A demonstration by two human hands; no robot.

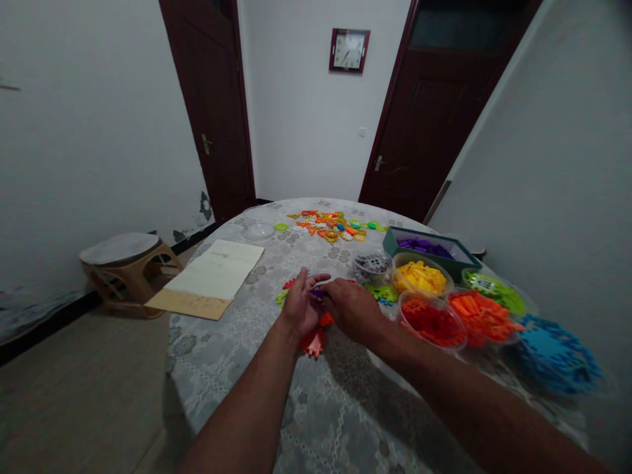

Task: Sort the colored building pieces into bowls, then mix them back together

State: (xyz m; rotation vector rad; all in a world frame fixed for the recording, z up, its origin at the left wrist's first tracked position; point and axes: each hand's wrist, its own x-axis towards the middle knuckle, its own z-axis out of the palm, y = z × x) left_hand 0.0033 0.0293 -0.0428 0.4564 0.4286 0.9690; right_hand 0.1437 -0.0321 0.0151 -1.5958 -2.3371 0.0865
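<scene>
Over the near middle of the table, my left hand (302, 306) is turned palm up with its thumb raised and fingers curled around a small purple plastic building piece (317, 293). My right hand (350, 304) pinches at the same purple piece from the right, thumb and fingertips closed. The exact shape of the piece is hidden by the fingers. Beneath the hands lies a salmon-coloured toothed piece (314, 343), and an orange-red piece (326, 320) shows between them. Green and red pieces peek out behind my left hand, with green pieces (381, 293) past my right.
Clear tubs hold grey (372, 263), yellow (419, 276), red (432, 321), orange (481, 316), green (498, 289) and blue pieces (557, 352). Behind them is a box (459, 257) of purple ones. Mixed pieces (328, 225) lie at the back; an open paper pad (212, 273) lies left.
</scene>
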